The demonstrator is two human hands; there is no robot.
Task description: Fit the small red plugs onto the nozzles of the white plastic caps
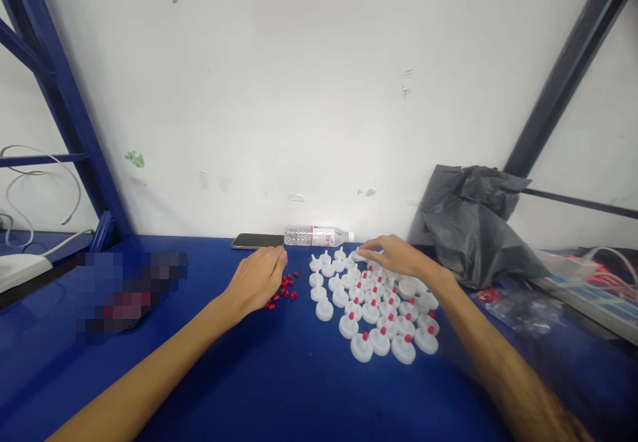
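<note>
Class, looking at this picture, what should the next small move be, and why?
Probably the left hand should pinch up one loose red piece: several red pieces lie right beside it. Many white caps already bear red tips, but those in the leftmost column have bare spouts. The right hand is at the back of the caps.

"How many white nozzle lids (324, 310) can be counted around the right hand (389, 254)?"
"More than thirty; some are hidden by that hand, so no exact total can be given."
"And red caps (294, 295)?"
"At least a dozen are seen loose beside the left hand (259, 276); about twenty more are seen on lids."
"Beyond the hands?"
"One phone (256, 241) and one bottle (321, 236) are counted."
</note>
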